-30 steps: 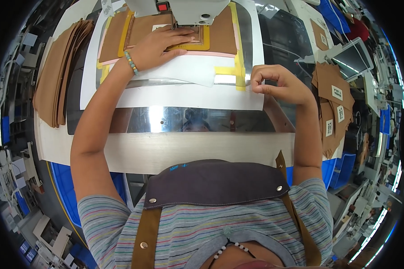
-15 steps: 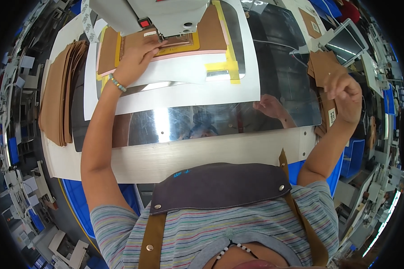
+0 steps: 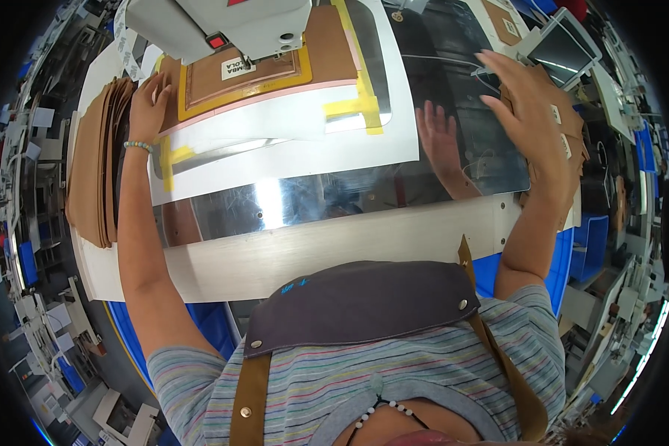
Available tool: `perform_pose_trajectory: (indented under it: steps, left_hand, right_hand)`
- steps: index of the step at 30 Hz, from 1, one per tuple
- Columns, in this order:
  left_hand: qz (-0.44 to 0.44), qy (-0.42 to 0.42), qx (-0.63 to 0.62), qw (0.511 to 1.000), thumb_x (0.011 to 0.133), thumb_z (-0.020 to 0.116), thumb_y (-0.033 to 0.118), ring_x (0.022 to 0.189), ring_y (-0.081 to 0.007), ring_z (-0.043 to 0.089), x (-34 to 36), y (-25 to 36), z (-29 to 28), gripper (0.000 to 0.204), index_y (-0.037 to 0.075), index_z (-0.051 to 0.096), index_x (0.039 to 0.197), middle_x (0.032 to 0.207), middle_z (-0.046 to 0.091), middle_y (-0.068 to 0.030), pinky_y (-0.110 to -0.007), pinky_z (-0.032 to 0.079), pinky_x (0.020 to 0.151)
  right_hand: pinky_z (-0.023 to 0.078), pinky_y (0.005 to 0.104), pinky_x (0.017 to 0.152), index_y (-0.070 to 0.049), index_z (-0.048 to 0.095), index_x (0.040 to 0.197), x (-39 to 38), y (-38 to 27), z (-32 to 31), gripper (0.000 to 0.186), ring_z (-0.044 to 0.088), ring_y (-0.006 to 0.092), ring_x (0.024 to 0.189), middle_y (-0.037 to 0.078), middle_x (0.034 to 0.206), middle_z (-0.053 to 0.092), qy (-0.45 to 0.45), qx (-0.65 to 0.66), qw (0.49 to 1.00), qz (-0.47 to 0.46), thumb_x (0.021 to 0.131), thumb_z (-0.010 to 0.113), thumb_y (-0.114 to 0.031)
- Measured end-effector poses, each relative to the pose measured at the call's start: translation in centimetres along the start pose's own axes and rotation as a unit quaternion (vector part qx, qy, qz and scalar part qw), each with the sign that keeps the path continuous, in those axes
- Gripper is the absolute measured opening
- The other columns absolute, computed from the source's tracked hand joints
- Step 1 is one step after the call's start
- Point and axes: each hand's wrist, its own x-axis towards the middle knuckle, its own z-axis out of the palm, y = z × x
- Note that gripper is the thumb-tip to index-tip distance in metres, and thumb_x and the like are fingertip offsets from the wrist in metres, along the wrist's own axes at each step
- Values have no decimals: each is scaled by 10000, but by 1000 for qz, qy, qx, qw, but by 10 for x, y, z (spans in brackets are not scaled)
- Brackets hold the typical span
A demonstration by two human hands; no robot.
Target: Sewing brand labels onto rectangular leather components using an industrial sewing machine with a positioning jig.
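At the left edge of a brown panel (image 3: 331, 44) on a white sheet, my left hand (image 3: 147, 108) has its fingers apart and slightly curled; whether it presses on anything is unclear. A yellow frame (image 3: 230, 100) lies on the panel around an inner brown piece with a white label (image 3: 236, 65), under the needle area of the white sewing machine head (image 3: 178, 26). My right hand (image 3: 524, 111) is open, fingers spread, over the right part of the steel plate, beside a pile of labelled brown pieces (image 3: 572, 134). Yellow tape (image 3: 368, 111) runs along the sheet.
A tall stack of brown panels (image 3: 93, 171) stands at the left of the table (image 3: 320, 264). A small screen (image 3: 561, 52) on an arm, with a cable, is at the back right. Blue bins (image 3: 589, 245) sit below and beside the table. More machinery fills the surroundings.
My left hand has left the middle of the frame for the panel's left edge. My right hand has moved right from the sheet's corner, then forward, its fingers spreading.
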Motion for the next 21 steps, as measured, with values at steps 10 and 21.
perform_pose_trajectory:
  steps: [10, 21]
  left_hand:
    - [62, -51, 95, 992, 1078, 570, 343, 1426, -388, 503, -10, 13, 18, 527, 25, 582, 1499, 1544, 565, -193, -449, 375, 1222]
    - [143, 27, 122, 982, 999, 623, 155, 1148, -431, 646, -1, 72, 44, 278, 59, 753, 1226, 1258, 706, -197, -497, 515, 986]
  right_hand:
    - [467, 446, 1101, -60, 737, 1196, 23, -101, 95, 299, 615, 324, 1279, 142, 1330, 683, -96, 134, 965, -204, 910, 768, -143]
    - [493, 428, 983, -97, 779, 972, 59, -150, 119, 124, 674, 259, 1119, 57, 1037, 729, -49, 33, 972, -228, 907, 734, -192]
